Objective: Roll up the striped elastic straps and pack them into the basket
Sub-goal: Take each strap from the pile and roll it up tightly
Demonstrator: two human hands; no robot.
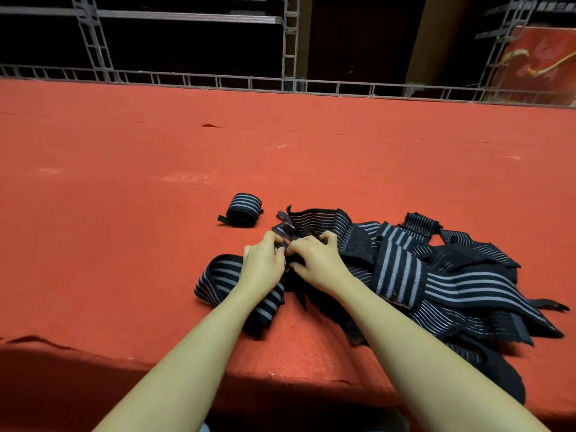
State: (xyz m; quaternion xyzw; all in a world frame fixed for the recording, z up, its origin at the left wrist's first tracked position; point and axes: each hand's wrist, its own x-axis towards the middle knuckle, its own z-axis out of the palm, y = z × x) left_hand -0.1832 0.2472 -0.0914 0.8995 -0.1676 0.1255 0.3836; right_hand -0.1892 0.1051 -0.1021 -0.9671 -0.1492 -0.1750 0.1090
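Working at the near edge of the red bench (pixel 156 145), I had both hands together over one striped strap (pixel 218 282). My left hand (pixel 263 263) lay on the strap's upper end, fingers curled down and pinching the fabric at the fingertips. My right hand (pixel 314 260) met it from the other side, thumb and fingers curled, its grip closed on the same end of the strap. The two sets of fingertips touched or very nearly touched; I could not tell how far the end had been turned over, as my hands covered it. The rest of that strap looped out to the left and ran back under my left forearm toward the bench edge.

One finished roll (pixel 243 210) stood on the bench just beyond my left hand, apart from it, a short tab sticking out at its left base. A loose pile of straps (pixel 436 275) lay tangled to the right of my right hand, touching my right forearm and reaching the bench's near edge. A metal rail (pixel 218 79) ran along the far side of the bench.
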